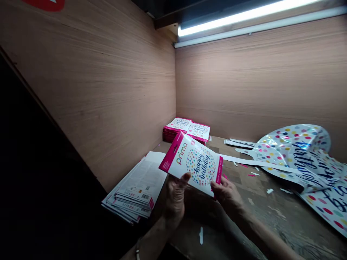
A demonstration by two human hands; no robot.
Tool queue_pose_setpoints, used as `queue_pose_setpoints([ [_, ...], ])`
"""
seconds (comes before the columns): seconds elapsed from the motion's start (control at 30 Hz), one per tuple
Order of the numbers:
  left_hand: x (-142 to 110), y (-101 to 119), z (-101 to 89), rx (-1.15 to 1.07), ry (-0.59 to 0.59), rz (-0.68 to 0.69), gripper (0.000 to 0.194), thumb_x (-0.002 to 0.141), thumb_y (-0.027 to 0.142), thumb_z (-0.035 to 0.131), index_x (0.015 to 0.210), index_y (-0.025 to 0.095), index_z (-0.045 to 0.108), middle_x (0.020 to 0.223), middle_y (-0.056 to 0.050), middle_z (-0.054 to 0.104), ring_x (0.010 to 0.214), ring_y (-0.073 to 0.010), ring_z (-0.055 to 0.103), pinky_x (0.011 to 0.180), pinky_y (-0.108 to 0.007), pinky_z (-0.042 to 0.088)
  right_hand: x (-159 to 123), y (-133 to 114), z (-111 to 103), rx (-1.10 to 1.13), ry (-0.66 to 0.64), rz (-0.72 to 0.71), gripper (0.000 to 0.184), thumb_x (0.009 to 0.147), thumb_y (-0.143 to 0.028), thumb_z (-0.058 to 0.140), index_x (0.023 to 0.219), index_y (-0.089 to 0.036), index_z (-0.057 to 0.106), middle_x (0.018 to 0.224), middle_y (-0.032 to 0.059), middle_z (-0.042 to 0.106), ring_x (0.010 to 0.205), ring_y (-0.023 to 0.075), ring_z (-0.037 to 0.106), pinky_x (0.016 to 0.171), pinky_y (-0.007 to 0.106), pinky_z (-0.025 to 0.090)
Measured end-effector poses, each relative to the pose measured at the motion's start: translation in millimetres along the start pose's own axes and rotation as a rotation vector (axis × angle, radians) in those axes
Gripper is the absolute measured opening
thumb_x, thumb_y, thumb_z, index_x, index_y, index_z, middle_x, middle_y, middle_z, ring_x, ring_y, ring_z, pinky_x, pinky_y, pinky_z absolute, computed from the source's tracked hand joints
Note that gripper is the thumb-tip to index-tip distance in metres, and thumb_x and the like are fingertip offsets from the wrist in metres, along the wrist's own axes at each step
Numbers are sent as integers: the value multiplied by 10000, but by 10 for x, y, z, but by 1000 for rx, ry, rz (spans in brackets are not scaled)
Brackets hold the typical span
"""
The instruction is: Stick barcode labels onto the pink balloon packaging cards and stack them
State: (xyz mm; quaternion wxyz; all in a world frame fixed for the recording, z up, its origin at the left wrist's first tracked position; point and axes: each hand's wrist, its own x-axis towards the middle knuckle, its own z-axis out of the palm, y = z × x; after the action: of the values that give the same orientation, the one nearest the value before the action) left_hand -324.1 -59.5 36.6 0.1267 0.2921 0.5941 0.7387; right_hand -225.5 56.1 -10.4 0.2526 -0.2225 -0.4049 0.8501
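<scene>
Both hands hold a white and pink balloon packet (193,164), tilted above the table, its front printed "prima" and "happy birthday" among coloured dots. My left hand (176,195) grips its lower edge, thumb on the front and the other fingers hidden behind. With thumb and fingers, my right hand (226,191) pinches the lower right corner. Left of my left hand lies a stack of packets (135,184), back sides up with barcodes. Behind the held packet, two piles of the same packets (179,124) sit face up in the corner.
Dotted foil balloons (287,148) lie flat at the right, with a long white strip (257,162) across them. White card strips (241,143) rest near the back wall. Small paper scraps (201,235) dot the table (260,206). Wooden panels (130,83) rise left and behind under a tube light.
</scene>
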Motion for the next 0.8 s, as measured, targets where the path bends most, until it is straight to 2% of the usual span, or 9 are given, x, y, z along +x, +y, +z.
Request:
queue_pose_setpoints([
  [0.03,-28,5,211,-136,18,-43,304,793,402,565,1005,187,602,935,-63,674,988,-222,604,862,-350,477,-104,-13,-101,-5,10,-58,443,612,-258,763,992,-146,564,822,45,676,615,165,620,589,282,512],
  [0.1,-55,-19,570,-274,30,-110,276,777,378,581,943,160,614,862,-65,677,882,-215,635,790,-351,507,-276,-99,-348,-101,47,-51,482,627,-329,751,1028,-147,553,877,74,677,677,207,640,625,329,524],
  [0.2,-71,-97,906,-272,-62,-98,229,758,360,602,830,145,635,758,-54,673,773,-195,635,752,-343,512,-485,-388,-825,-368,194,-91,584,627,-364,743,1124,-155,517,1025,126,639,883,281,625,738,401,515],
  [0.3,-134,-170,1078,-249,-259,-33,150,719,310,648,746,162,656,727,-38,671,729,-189,618,726,-327,508,-682,-725,-1254,-564,323,-427,808,600,-305,762,1300,-244,362,1300,116,475,1197,278,436,967,425,388],
  [0.37,-193,-200,1162,-236,-420,9,122,713,287,651,712,167,673,723,-38,673,727,-198,613,702,-318,504,-792,-862,-1403,-650,265,-576,883,617,-274,748,1358,-284,269,1403,89,353,1290,253,310,1048,429,284],
  [0.43,-241,-224,1238,-195,-561,74,103,723,257,639,727,167,689,731,-38,675,723,-197,610,689,-305,492,-860,-897,-1438,-714,211,-595,857,642,-256,725,1366,-283,266,1426,74,316,1309,245,272,1073,429,232],
  [0.57,-276,-309,1346,-33,-708,231,153,771,230,594,889,164,665,789,-38,675,715,-176,613,662,-273,480,-876,-800,-1376,-710,273,-503,774,680,-268,677,1355,-270,300,1355,69,419,1269,249,340,1049,416,274],
  [0.67,-282,-430,1380,53,-721,317,255,734,226,632,978,154,615,878,-63,682,776,-192,635,690,-272,494,-858,-746,-1360,-719,355,-508,679,681,-342,661,1301,-245,403,1277,73,495,1224,269,388,1009,412,327],
  [0.8,-290,-596,1384,60,-702,306,439,708,230,664,1114,157,515,985,-92,676,894,-225,640,796,-314,510,-839,-761,-1370,-715,357,-531,613,677,-404,649,1240,-230,482,1188,76,556,1111,274,479,964,424,363],
])
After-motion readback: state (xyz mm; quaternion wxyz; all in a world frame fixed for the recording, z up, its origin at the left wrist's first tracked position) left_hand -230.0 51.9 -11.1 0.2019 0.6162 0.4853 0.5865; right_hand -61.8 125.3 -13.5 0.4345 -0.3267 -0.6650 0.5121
